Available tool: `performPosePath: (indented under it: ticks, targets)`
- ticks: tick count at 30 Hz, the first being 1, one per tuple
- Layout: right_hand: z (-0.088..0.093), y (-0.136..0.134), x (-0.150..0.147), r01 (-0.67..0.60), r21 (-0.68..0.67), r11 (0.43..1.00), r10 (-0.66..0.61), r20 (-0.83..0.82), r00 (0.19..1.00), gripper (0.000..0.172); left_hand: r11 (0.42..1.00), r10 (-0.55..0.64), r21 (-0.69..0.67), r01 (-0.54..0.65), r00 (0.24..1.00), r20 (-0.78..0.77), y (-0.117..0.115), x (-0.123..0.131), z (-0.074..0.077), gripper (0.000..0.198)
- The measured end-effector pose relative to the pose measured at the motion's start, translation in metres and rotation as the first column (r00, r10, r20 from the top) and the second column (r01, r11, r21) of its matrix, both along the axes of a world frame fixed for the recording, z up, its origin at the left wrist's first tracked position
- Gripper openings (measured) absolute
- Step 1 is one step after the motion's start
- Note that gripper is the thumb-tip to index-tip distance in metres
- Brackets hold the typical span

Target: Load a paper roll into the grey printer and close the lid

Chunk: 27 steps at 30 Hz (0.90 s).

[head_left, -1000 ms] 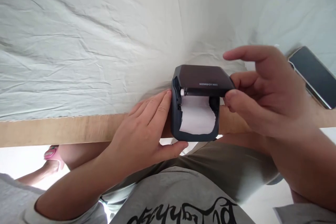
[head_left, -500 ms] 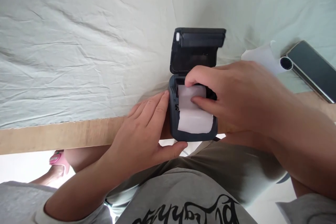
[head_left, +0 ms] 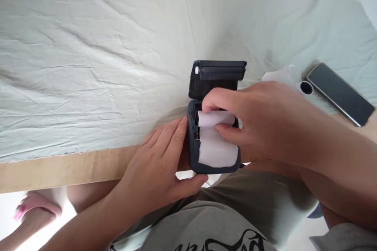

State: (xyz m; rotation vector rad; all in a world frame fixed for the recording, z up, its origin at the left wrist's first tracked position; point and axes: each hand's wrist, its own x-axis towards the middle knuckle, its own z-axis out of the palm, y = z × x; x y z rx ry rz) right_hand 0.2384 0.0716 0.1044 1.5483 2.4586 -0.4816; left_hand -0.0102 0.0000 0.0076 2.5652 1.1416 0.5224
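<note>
A small dark portable printer (head_left: 193,160) sits at the table's near edge, its lid (head_left: 216,90) standing open at the far side. In its compartment is a white paper roll (head_left: 215,118), whose loose paper end hangs over the near part of the body. My right hand (head_left: 265,121) pinches the roll between thumb and index finger; its other fingers are hidden. Against the printer's left side lie the stretched fingers of my left hand (head_left: 160,160), with the thumb apart along the near edge. That hand touches the printer without closing around it.
To the right lies a dark phone (head_left: 340,92). Beside it is another paper roll (head_left: 306,87) with a dark core and a loose piece of paper. A wrinkled pale cloth (head_left: 103,66) covers the table, leaving a wooden edge strip (head_left: 67,166) bare.
The paper roll's cylinder now shows more clearly between my right thumb and index finger, turned or lifted slightly. The whole view has shifted, so things appear lower. My left hand keeps its place beside the printer.
</note>
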Motion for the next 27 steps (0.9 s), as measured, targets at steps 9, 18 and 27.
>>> performPosePath:
  ticks: [9,18,27]
  targets:
    - [-0.039,-0.007,0.084,0.376,-0.238,0.896,-0.376,-0.856,0.355,0.061,1.0,0.007,-0.014,-0.008,1.0,-0.015,-0.003,0.0,0.003,0.09]
    - [-0.079,-0.038,0.063,0.447,-0.003,0.895,-0.251,-0.831,0.497,0.031,0.999,0.01,-0.045,-0.011,0.999,-0.033,-0.001,-0.001,0.004,0.097]
    - [-0.096,-0.043,0.078,0.494,0.344,0.798,-0.196,-0.628,0.753,0.034,0.999,0.028,-0.037,-0.03,0.998,-0.054,-0.002,0.0,0.005,0.089]
